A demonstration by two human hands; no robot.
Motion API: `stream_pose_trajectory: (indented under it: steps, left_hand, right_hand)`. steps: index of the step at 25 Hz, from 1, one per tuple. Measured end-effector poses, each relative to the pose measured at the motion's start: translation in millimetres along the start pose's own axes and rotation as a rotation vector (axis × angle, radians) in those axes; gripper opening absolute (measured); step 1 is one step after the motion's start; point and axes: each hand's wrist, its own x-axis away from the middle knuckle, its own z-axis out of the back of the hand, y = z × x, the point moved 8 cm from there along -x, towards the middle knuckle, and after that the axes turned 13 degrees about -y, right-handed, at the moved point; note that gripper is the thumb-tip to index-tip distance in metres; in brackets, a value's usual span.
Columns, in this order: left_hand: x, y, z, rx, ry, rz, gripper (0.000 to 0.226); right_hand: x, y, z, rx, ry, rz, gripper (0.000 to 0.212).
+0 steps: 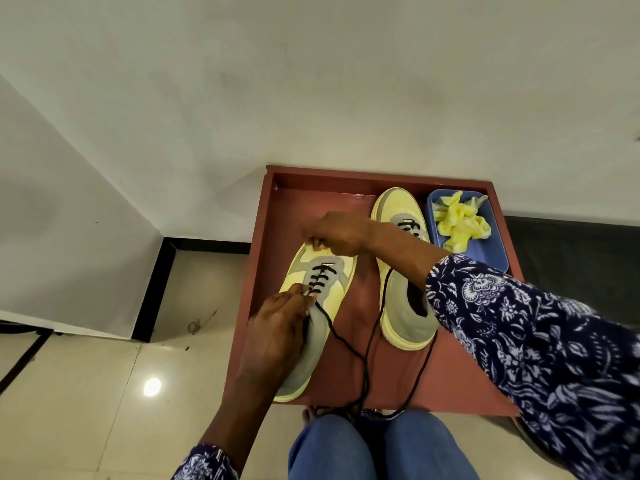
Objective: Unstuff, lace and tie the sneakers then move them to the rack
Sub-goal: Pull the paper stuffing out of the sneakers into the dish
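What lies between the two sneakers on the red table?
Head view: bare red table crossed by a loose black lace, between the left sneaker and right sneaker.

In front of you a reddish-brown surface [450, 372] with a raised rim stands on the pale tiled floor [86, 393]. On it, one yellow-grey sneaker [332, 296] lies under your fingers, a second sneaker [401, 313] lies just right of them, and a blue tray [491, 251] of crumpled yellow paper [460, 223] sits beyond that.
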Motion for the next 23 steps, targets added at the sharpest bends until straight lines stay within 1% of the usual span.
stream_pose_trajectory:
  steps: [3, 4, 5, 9, 12, 16, 20, 23]
  left_hand:
    - [0, 0, -1, -0.002, -0.001, -0.003, 0.033]
    - [0, 0, -1, 0.009, 0.001, -0.001, 0.031]
    - [0, 0, -1, 0.022, 0.003, 0.0, 0.031]
    - [0, 1, -1, 0.046, 0.003, -0.018, 0.041]
    - [0, -1, -2, 0.069, 0.003, -0.009, 0.042]
    - [0, -1, -1, 0.073, 0.016, -0.007, 0.041]
    - [0, 1, 0, 0.055, 0.03, -0.027, 0.04]
    - [1, 3, 1, 0.016, 0.036, -0.047, 0.038]
  right_hand:
    - [6, 26, 8, -0.033, 0.176, -0.138, 0.035]
    - [5, 25, 5, -0.041, 0.196, -0.153, 0.035]
    - [0, 18, 0, -0.055, 0.184, -0.14, 0.035]
    - [-17, -25, -17, -0.113, 0.034, 0.008, 0.031]
    - [-12, -17, -11, -0.068, 0.048, 0.021, 0.034]
    - [7, 21, -9, -0.145, 0.133, -0.118, 0.045]
    - [15, 34, -10, -0.252, 0.255, -0.246, 0.043]
    - [12, 27, -16, -0.272, 0.262, -0.295, 0.042]
